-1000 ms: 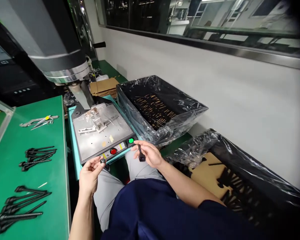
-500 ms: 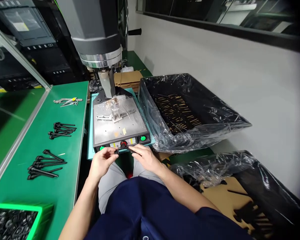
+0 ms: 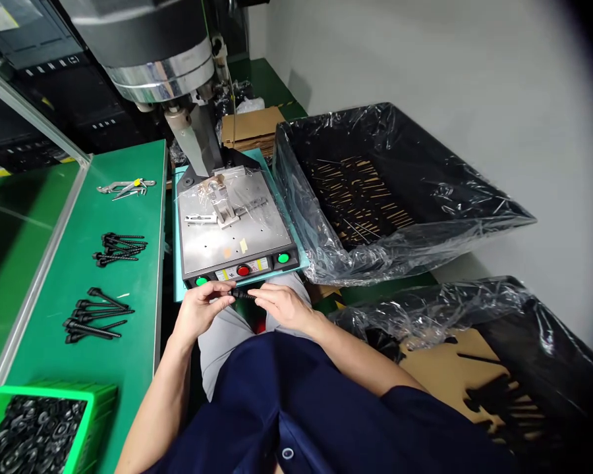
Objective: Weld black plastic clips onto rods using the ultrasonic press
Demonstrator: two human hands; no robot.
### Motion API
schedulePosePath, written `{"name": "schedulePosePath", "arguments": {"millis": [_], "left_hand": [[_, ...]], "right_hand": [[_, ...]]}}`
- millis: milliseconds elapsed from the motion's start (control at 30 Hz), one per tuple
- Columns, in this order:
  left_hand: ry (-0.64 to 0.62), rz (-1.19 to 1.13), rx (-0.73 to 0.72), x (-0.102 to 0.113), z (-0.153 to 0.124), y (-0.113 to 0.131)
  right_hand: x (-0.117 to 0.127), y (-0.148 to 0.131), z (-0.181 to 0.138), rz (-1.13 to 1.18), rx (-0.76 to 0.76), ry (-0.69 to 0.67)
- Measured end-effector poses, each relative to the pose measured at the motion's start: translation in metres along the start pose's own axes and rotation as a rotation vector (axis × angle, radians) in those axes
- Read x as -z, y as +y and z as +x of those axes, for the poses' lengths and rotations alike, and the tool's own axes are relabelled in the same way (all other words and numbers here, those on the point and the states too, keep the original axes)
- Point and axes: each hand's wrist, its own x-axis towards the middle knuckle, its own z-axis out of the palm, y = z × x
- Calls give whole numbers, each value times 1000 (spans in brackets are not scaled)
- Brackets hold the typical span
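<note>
In front of the press, my left hand (image 3: 208, 304) pinches a small black fitting (image 3: 233, 292) between thumb and fingers. My right hand (image 3: 282, 304) has its fingers closed on a black ribbed rod (image 3: 246, 295), held level. The rod's left end meets the fitting; whether they are fastened I cannot tell. Several black ribbed rods with thick heads (image 3: 96, 318) lie in one group on the green table at the left, and a second group of rods (image 3: 121, 249) lies farther back.
The press has a metal plate (image 3: 197, 250) carrying a fixture (image 3: 222, 207), green buttons and a red button (image 3: 243, 270). Pliers (image 3: 128, 187) lie on the green table. A green bin (image 3: 91, 421) holds black rings. Right stand a plastic-lined tray (image 3: 425, 230) and a lined box (image 3: 504, 296).
My hands have come closer together, and the rod's end now meets the fitting. The view has shifted, uncovering the red button and more of the green bin.
</note>
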Motion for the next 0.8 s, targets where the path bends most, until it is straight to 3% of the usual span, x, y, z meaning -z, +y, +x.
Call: {"name": "schedulePosePath", "arguments": {"millis": [300, 533, 800], "left_hand": [[13, -77, 2, 0, 1, -10], [131, -206, 33, -12, 0, -6], [201, -320, 55, -18, 1, -16]], "right_hand": [[2, 3, 1, 51, -42, 4], [3, 0, 4, -23, 8, 6], [2, -7, 9, 290, -116, -16]]}}
